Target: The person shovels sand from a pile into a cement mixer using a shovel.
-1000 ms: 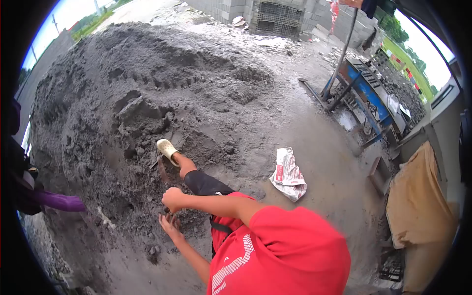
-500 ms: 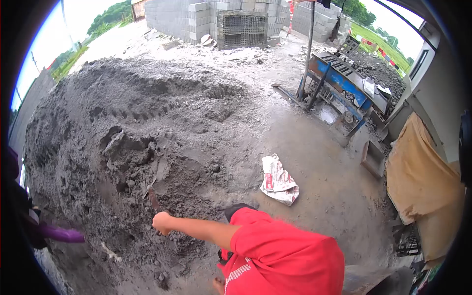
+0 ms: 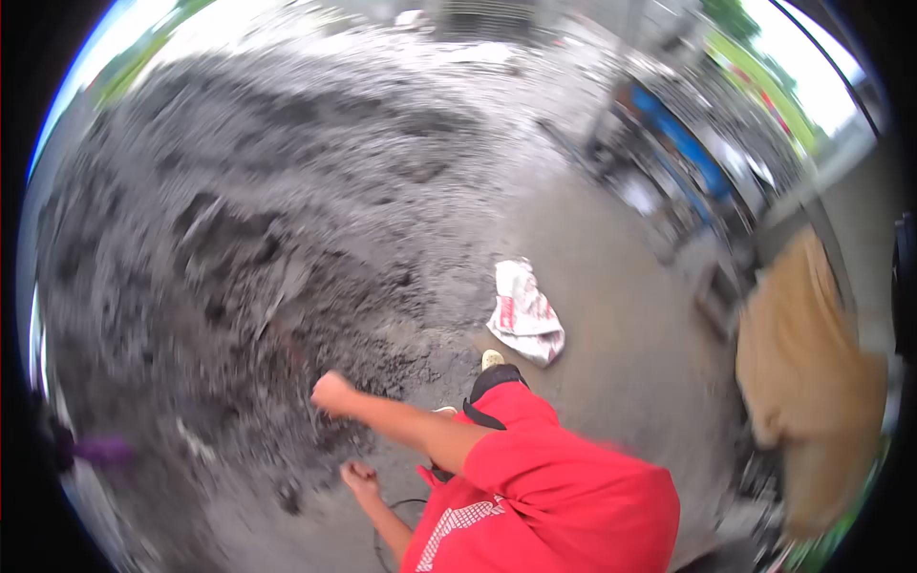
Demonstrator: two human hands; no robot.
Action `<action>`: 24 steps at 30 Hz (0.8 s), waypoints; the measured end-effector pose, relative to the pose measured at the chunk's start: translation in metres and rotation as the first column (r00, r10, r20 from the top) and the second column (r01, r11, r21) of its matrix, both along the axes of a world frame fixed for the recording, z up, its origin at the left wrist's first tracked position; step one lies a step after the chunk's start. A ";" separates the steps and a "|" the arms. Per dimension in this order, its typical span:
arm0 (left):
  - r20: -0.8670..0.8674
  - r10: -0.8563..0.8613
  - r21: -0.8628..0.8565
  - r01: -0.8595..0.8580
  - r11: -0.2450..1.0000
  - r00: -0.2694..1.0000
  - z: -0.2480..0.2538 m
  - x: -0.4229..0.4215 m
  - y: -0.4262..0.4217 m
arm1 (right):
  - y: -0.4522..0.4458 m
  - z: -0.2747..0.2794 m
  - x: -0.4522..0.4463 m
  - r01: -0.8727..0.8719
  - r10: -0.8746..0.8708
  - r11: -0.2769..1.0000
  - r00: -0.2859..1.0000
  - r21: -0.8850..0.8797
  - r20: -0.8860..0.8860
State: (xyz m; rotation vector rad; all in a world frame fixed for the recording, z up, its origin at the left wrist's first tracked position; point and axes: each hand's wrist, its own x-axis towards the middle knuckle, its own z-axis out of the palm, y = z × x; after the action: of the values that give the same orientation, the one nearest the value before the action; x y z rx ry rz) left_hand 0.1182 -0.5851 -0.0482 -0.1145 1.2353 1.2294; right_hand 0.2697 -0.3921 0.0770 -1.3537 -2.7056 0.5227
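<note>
Blurred by motion, my right hand [image 3: 331,393] is closed at the near end of a reddish-brown tool handle [image 3: 293,351], whose far end meets the grey sand pile [image 3: 143,286]. Lower down, my left hand [image 3: 360,477] has its fingers curled, close to the red shirt; what it holds, if anything, cannot be made out. A crumpled white and red sack [image 3: 525,313] lies on the ground to the right of my hands. One pale shoe [image 3: 492,359] shows just below the sack.
A blue metal frame [image 3: 683,143] stands at the upper right, with a tan cloth [image 3: 807,382] draped below it. Grey blocks and a grate [image 3: 487,17] are at the top. Something purple [image 3: 103,450] shows at the left edge.
The view has shifted and blurred. My left hand, mostly hidden half a second ago, shows again. Both feet have moved back from the sand pile toward the sack; my right hand stays closed.
</note>
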 end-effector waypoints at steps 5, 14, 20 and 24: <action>0.229 0.104 0.343 -0.180 0.922 0.968 0.112 0.041 0.064 | 0.002 -0.032 0.080 -0.180 0.206 0.973 0.961 -0.143 0.187; 0.381 0.375 0.431 -0.521 0.737 0.845 0.157 0.089 0.075 | -0.019 0.005 0.203 -0.300 0.310 0.949 0.945 -0.095 0.107; 0.410 0.308 0.043 -0.356 0.934 0.859 0.031 0.156 0.142 | 0.002 0.092 0.263 -0.396 0.398 0.917 0.911 -0.041 0.110; 0.464 0.168 -0.025 -0.177 0.984 0.870 0.056 0.243 0.206 | 0.007 0.142 0.237 -0.428 0.442 0.897 0.877 -0.114 0.189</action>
State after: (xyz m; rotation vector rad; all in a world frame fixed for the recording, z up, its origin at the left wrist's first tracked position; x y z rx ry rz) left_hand 0.3615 -0.3792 0.0075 -0.4898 0.8034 1.2728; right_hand 0.5062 -0.3852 0.2193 -0.8395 -3.2155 0.5300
